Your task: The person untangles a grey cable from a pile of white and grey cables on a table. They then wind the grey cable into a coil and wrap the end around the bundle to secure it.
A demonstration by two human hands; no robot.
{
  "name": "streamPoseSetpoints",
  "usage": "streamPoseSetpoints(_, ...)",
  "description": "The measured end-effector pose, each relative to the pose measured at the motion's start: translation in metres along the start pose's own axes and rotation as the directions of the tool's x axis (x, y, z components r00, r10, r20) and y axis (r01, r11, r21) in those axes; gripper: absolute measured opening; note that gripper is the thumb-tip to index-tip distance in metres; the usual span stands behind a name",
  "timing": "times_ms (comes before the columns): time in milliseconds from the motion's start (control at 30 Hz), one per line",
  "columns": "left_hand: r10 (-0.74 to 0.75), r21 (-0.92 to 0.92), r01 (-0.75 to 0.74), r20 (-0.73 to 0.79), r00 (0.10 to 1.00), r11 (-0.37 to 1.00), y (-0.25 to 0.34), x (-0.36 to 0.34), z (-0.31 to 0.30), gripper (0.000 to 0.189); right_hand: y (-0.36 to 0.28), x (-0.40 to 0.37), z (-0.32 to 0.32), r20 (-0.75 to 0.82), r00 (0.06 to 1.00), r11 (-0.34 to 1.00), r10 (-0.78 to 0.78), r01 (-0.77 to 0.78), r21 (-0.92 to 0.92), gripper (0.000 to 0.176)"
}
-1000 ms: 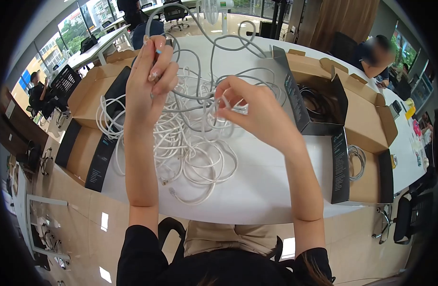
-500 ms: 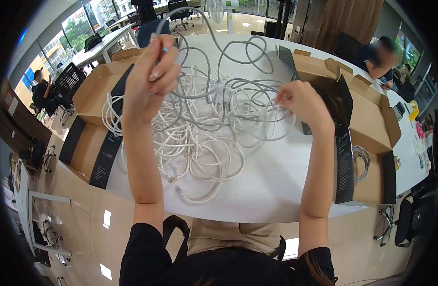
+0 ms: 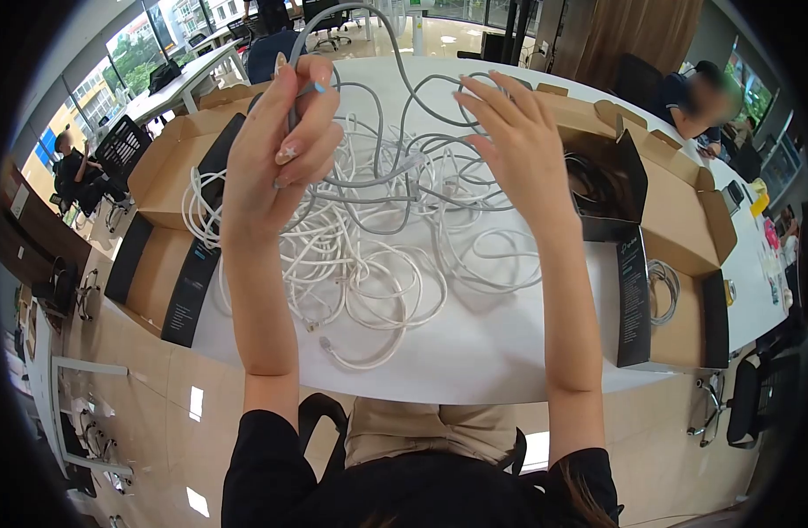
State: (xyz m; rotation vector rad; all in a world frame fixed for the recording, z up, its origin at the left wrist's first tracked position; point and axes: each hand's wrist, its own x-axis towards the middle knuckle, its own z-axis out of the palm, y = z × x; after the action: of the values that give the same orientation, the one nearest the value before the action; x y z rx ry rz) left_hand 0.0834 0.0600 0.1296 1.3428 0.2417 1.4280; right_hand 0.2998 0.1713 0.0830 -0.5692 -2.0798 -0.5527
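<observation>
My left hand [image 3: 289, 145] is closed around a grey cable [image 3: 373, 18], raised above the left part of the pile; the cable arcs up from it and loops down to the right. My right hand [image 3: 518, 145] is over the right side of the tangle, palm down, fingers apart, close to the grey loops, with nothing gripped. Beneath and between both hands lies a tangle of white cables [image 3: 333, 255] mixed with grey ones. A clear plug end [image 3: 410, 162] shows in the middle of the tangle. Another plug [image 3: 326, 343] lies near the table's front.
An open black and brown box [image 3: 162, 282] stands at left. On the right, one open box [image 3: 685, 326] holds a coiled grey cable [image 3: 663, 290], and another behind it holds dark cable [image 3: 588, 180]. People sit at far left [image 3: 78, 172] and upper right [image 3: 694, 106].
My right hand has moved up and left, opened its fingers and let go of the pale cable loops, which now lie on the table. My left hand still holds the grey cable.
</observation>
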Motion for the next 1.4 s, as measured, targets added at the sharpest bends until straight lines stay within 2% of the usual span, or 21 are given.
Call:
streamPoseSetpoints(67, 0.022, -0.064, -0.019, 0.041, 0.999, 0.998, -0.003, 0.0, 0.0, 0.027, 0.011, -0.011, 0.019, 0.08, 0.997, 0.975, -0.017, 0.034, -0.222, 0.019)
streamPoseSetpoints(100, 0.047, -0.062, -0.044, 0.046, 0.998, 0.997, -0.003, 0.0, 0.001, 0.025, 0.012, -0.014, 0.016, 0.118, 0.993, 0.977, 0.002, 0.023, -0.21, 0.013)
streamPoseSetpoints(200, 0.16, -0.037, -0.16, 0.003, 0.987, 0.987, -0.005, 0.0, 0.003, 0.024, 0.019, -0.016, 0.017, 0.135, 0.99, 0.993, 0.031, -0.015, -0.119, 0.007)
streamPoseSetpoints(267, 0.27, 0.02, -0.269, -0.09, 0.959, 0.963, -0.008, 0.002, 0.004, 0.026, 0.02, -0.012, 0.01, 0.072, 0.997, 0.996, 0.021, -0.027, 0.088, 0.005)
streamPoseSetpoints(300, 0.294, 0.1, -0.285, -0.093, 0.951, 0.953, -0.009, 0.004, 0.003, 0.027, 0.017, -0.008, 0.003, 0.043, 0.999, 0.981, 0.02, -0.028, 0.193, 0.005)
streamPoseSetpoints(367, 0.344, 0.258, -0.309, -0.099, 0.934, 0.915, -0.013, 0.006, 0.002, 0.031, 0.005, 0.0, -0.011, 0.061, 0.998, 0.972, -0.014, -0.001, 0.235, 0.007)
streamPoseSetpoints(467, 0.344, 0.507, -0.287, -0.02, 0.939, 0.813, -0.032, 0.013, 0.001, 0.036, -0.012, 0.007, -0.026, 0.104, 0.992, 0.936, -0.069, 0.029, 0.35, 0.009)
streamPoseSetpoints(600, 0.252, 0.601, -0.279, 0.131, 0.959, 0.749, -0.061, 0.018, 0.008, 0.033, -0.027, 0.013, -0.039, 0.123, 0.988, 0.874, -0.096, 0.024, 0.485, 0.011)
streamPoseSetpoints(633, 0.275, 0.564, -0.296, 0.124, 0.953, 0.771, -0.067, 0.018, 0.011, 0.028, -0.026, 0.012, -0.039, 0.123, 0.99, 0.866, -0.074, 0.003, 0.5, 0.011)
streamPoseSetpoints(733, 0.351, 0.615, -0.358, 0.138, 0.926, 0.703, -0.073, 0.02, 0.012, 0.022, -0.021, 0.011, -0.041, 0.137, 0.99, 0.821, -0.023, -0.059, 0.568, 0.011)
streamPoseSetpoints(833, 0.22, 0.644, -0.241, 0.115, 0.969, 0.726, -0.074, 0.016, 0.012, 0.015, -0.01, 0.013, -0.053, 0.161, 0.987, 0.747, -0.007, -0.102, 0.657, 0.01)
streamPoseSetpoints(900, -0.061, 0.656, 0.018, 0.043, 0.997, 0.755, -0.06, 0.012, 0.019, 0.016, -0.004, 0.012, -0.059, 0.161, 0.987, 0.717, 0.015, -0.123, 0.686, 0.012)
streamPoseSetpoints(933, -0.203, 0.654, 0.148, 0.007, 0.979, 0.741, -0.055, 0.011, 0.021, 0.018, -0.003, 0.011, -0.063, 0.158, 0.986, 0.654, 0.055, -0.156, 0.74, 0.012)
streamPoseSetpoints(1000, -0.253, 0.692, 0.099, 0.124, 0.959, 0.715, -0.055, 0.01, 0.021, 0.024, -0.002, 0.009, -0.072, 0.16, 0.978, 0.514, 0.135, -0.207, 0.833, 0.012)
streamPoseSetpoints(1033, -0.278, 0.707, 0.072, 0.181, 0.944, 0.703, -0.056, 0.009, 0.021, 0.028, 0.0, 0.009, -0.072, 0.123, 0.984, 0.484, 0.126, -0.17, 0.858, 0.012)
streamPoseSetpoints(1133, -0.313, 0.512, 0.13, 0.289, 0.904, 0.849, -0.056, 0.005, 0.03, 0.039, -0.006, 0.008, -0.079, 0.169, 0.963, 0.376, 0.212, -0.24, 0.895, 0.011)
streamPoseSetpoints(1233, -0.401, 0.322, 0.286, 0.389, 0.829, 0.903, -0.054, 0.002, 0.032, 0.051, -0.009, 0.008, -0.069, 0.092, 0.976, 0.33, 0.196, -0.154, 0.931, 0.01)
streamPoseSetpoints(1300, -0.304, 0.138, 0.276, 0.565, 0.767, 0.951, -0.062, 0.001, 0.03, 0.05, -0.02, 0.011, -0.06, 0.091, 0.957, 0.411, 0.274, -0.202, 0.889, 0.01)
streamPoseSetpoints(1333, -0.267, 0.089, 0.266, 0.581, 0.769, 0.96, -0.062, -0.001, 0.031, 0.049, -0.023, 0.011, -0.057, 0.087, 0.946, 0.449, 0.312, -0.227, 0.864, 0.01)
streamPoseSetpoints(1367, -0.229, 0.04, 0.257, 0.595, 0.77, 0.966, -0.062, -0.003, 0.032, 0.047, -0.02, 0.011, -0.051, 0.056, 0.968, 0.593, 0.245, -0.195, 0.781, 0.012)
streamPoseSetpoints(1400, -0.191, -0.01, 0.248, 0.609, 0.77, 0.969, -0.062, -0.004, 0.034, 0.046, -0.016, 0.011, -0.041, -0.011, 0.975, 0.587, 0.221, -0.123, 0.8, 0.015)
